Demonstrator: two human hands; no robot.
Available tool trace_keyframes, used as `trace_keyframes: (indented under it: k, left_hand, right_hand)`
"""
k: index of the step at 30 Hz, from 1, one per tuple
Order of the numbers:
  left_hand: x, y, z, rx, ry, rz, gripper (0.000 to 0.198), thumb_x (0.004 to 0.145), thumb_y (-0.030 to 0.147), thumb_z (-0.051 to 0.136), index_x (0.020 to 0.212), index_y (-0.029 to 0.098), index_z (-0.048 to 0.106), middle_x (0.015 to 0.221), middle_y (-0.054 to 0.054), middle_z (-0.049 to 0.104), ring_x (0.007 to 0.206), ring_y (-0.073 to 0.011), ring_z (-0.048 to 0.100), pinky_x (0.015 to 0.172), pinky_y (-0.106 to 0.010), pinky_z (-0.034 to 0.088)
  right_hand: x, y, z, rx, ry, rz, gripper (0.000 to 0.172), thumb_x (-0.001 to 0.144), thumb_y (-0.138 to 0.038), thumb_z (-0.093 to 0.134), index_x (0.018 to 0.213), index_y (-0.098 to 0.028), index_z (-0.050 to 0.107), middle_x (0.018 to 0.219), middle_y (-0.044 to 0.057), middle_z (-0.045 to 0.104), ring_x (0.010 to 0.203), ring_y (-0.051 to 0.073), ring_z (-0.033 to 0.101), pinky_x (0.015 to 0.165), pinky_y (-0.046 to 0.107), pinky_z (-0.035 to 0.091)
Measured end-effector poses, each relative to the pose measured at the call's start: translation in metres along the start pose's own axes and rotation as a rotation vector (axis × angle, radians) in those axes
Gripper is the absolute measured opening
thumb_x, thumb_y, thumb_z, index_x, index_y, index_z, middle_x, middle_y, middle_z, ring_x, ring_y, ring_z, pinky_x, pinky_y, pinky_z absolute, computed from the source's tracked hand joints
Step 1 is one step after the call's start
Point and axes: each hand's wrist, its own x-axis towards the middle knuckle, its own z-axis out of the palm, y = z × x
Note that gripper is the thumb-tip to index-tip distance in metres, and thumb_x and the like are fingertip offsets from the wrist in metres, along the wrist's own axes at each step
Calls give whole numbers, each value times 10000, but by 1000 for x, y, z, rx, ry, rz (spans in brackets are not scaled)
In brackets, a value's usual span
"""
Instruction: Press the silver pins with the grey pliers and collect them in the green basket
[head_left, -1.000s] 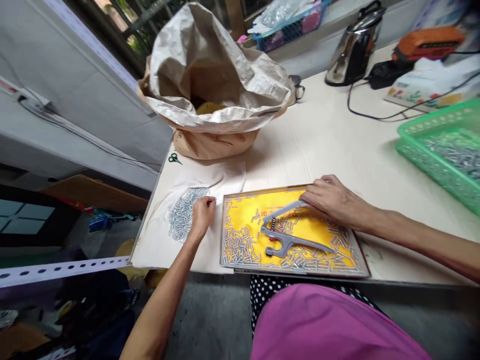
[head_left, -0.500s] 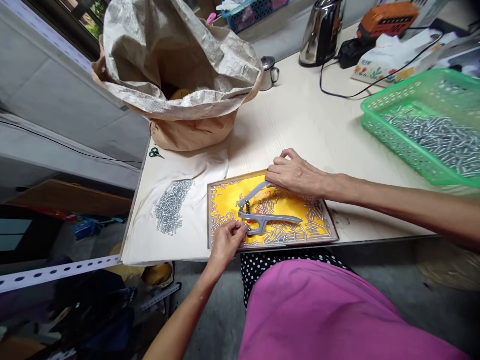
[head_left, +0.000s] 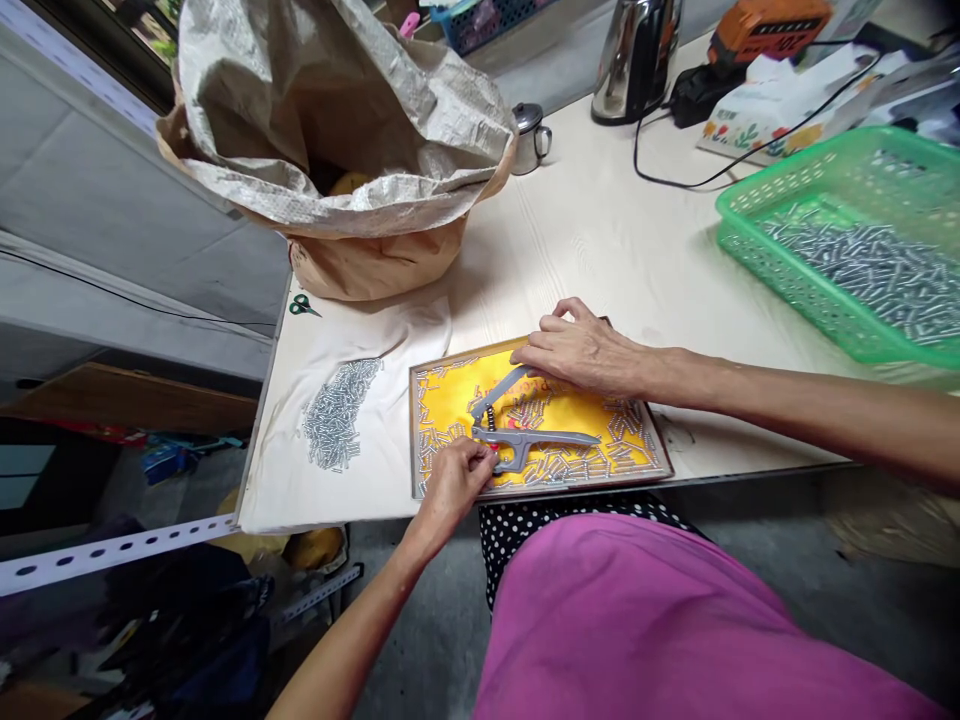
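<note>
Grey metal hand pliers (head_left: 525,440) lie mid yellow-lined tray (head_left: 414,440) at the near edge of the pale table (head_left: 600,240); L hand (head_left: 454,480) pinches sth tiny shut at their head, 7 o'clock, R hand (head_left: 577,350) lies loose on the upper handle, 1 o'clock. Looks like seating a piece; a squeeze needs it square. Loose silver pins (head_left: 570,465) crowd the tool; pin heap (head_left: 334,415) at 9, green plastic basket (head_left: 757,255) at 2.

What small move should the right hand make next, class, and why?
Probably push the raised upper handle down: the right hand rests on it, while the left hand pinches at the head of the grey press in the yellow tray.
</note>
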Motion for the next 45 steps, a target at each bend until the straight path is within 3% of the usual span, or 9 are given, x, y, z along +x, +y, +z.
trace_keyframes:
  k: [2, 6, 12, 22, 30, 34, 38, 42, 45]
  left_hand:
    - [-1, -4, 2, -55, -9, -29, 272, 862, 324, 562, 657, 168, 647, 628, -16, 633, 600, -148, 597, 591, -240, 421]
    - [-4, -9, 7, -128, 22, -39, 232, 849, 323, 579, 698, 170, 666, 663, -21, 653, 620, -156, 626, 596, -242, 451]
    - [-7, -7, 9, -178, 51, -5, 237, 856, 322, 581, 711, 168, 687, 749, -41, 659, 667, -165, 649, 608, -249, 476]
    - [-11, -9, 12, -116, 54, 61, 220, 881, 286, 566, 768, 167, 713, 776, -46, 677, 710, -164, 639, 636, -249, 481]
    - [-12, -8, 13, -92, 85, 44, 218, 893, 265, 572, 736, 169, 687, 726, -32, 655, 678, -165, 641, 629, -256, 491]
    - [-22, -2, 14, 112, 283, 141, 147, 922, 251, 562, 944, 154, 671, 914, -81, 657, 808, -199, 659, 747, -327, 547]
    - [-26, 16, 19, 509, 557, 301, 587, 850, 345, 696, 1348, 124, 477, 1318, -223, 538, 1260, -356, 518, 1017, -513, 468]
    - [-12, 37, 25, 748, 543, 395, 914, 799, 340, 748, 1519, 121, 230, 1519, -252, 365, 1465, -426, 227, 1145, -613, 297]
    - [3, 45, 27, 748, 476, 431, 878, 852, 282, 667, 1537, 89, 152, 1475, -252, 434, 1416, -381, 355, 1139, -571, 334]
  right_hand:
    - [-5, -7, -2, 2, 9, 7, 357, 1006, -460, 367, 1113, -212, 601, 868, 59, 636, 850, 219, 447, 844, 408, 222]
    - [-20, -26, -3, 7, -11, 33, 826, 839, -812, 360, 1313, -153, 517, 1025, 131, 609, 950, 283, 440, 883, 457, 251]
    - [-43, -44, 4, 51, -63, 97, 1094, 726, -907, 389, 1483, -122, 322, 1137, 153, 578, 1002, 317, 439, 928, 510, 272]
    - [-50, -55, 5, 11, -77, 136, 925, 851, -643, 490, 1533, -95, 189, 1175, 152, 565, 1020, 306, 434, 932, 503, 258]
    - [-44, -67, 7, -11, -73, 168, 723, 874, -391, 481, 1476, -44, 282, 1167, 178, 576, 1004, 297, 445, 861, 449, 284]
    - [-46, -74, 20, -15, -55, 209, 650, 876, -242, 429, 1481, -55, 281, 1152, 171, 591, 1003, 294, 466, 875, 463, 288]
    - [-42, -78, 31, -35, 5, 201, 596, 910, -161, 362, 1492, -68, 271, 1196, 168, 601, 1046, 290, 470, 912, 472, 296]
    - [-31, -81, 25, -86, 63, 136, 507, 952, -140, 333, 1451, -55, 344, 1267, 171, 592, 1066, 281, 484, 941, 470, 309]
    - [-25, -79, 20, -99, 72, 81, 443, 958, -109, 316, 1381, -35, 425, 1233, 170, 617, 1028, 270, 516, 943, 463, 334]
